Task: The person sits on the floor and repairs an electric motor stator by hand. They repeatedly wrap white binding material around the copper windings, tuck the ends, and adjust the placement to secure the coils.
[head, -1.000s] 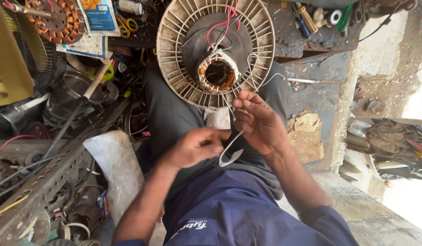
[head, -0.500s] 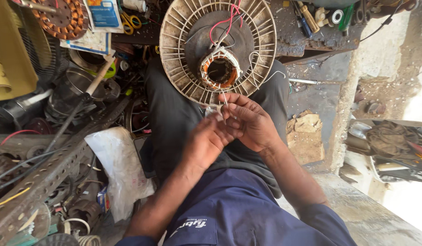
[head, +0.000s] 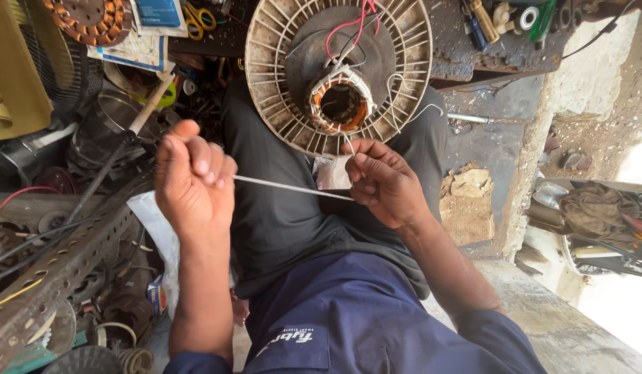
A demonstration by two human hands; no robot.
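A round slotted fan motor housing (head: 279, 76) leans against my knees, its copper-wound stator (head: 340, 104) in the middle with red and white leads. My left hand (head: 193, 176) is raised at the left, fingers pinched on one end of a thin white string (head: 286, 188). The string runs taut to my right hand (head: 383, 181), which pinches its other end just below the housing's lower rim. A small white piece (head: 333, 174) lies on my lap behind the right hand.
Metal scrap, a perforated angle bar (head: 65, 263) and a wooden-handled tool (head: 151, 104) crowd the left. Scissors (head: 196, 17) lie at the top. A workbench edge (head: 487, 62) with small tools is at the upper right; a concrete step (head: 563, 325) is at the right.
My hands were together below the housing; my left hand has since pulled away to the left, drawing the string out taut. My right hand stayed by the rim.
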